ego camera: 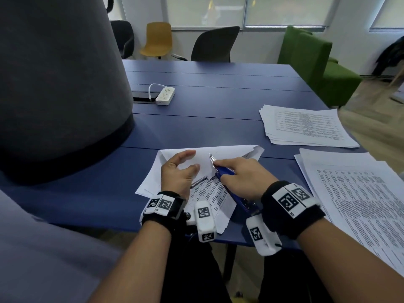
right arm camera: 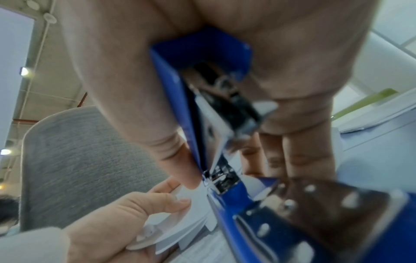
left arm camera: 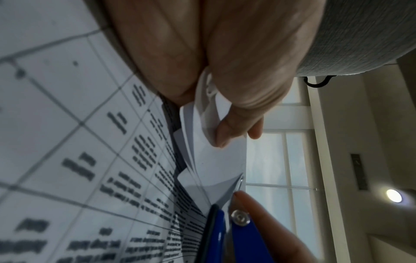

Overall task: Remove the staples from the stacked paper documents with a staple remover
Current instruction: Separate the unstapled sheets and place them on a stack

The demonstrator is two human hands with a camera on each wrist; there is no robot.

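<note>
Head view, near to far. Wrist bands with black-and-white square markers are worn on both forearms; no words are legible on them.

Right hand (ego camera: 244, 178): curled round the blue staple remover (ego camera: 227, 182), forefinger laid along its top. The tool's long axis runs from 5 o'clock at the wrist to 11 o'clock at its metal tip (ego camera: 211, 159), which rests on the folded-back sheets.

Left hand (ego camera: 178, 171): at 9 o'clock from the tip, just beside it. Its fingers (left arm camera: 227, 131) are seen in the left wrist view pinching the turned-back corner of the stapled document (ego camera: 196, 178), thumb against forefinger.

Stapled document: on the near edge of the blue tabletop (ego camera: 218, 101), under both hands. Printed tables are visible on it; the text is too blurred to read. The staple itself cannot be made out; it is judged to sit at the lifted corner, just ahead of the tip, so the right hand is the nearer one.

Second paper stack (ego camera: 358, 193): at 3 o'clock, print unreadable.

Third paper stack (ego camera: 306, 125): at 1 o'clock, farther back.

White power strip (ego camera: 165, 96): at 11 o'clock, well apart, no brand legible.
</note>
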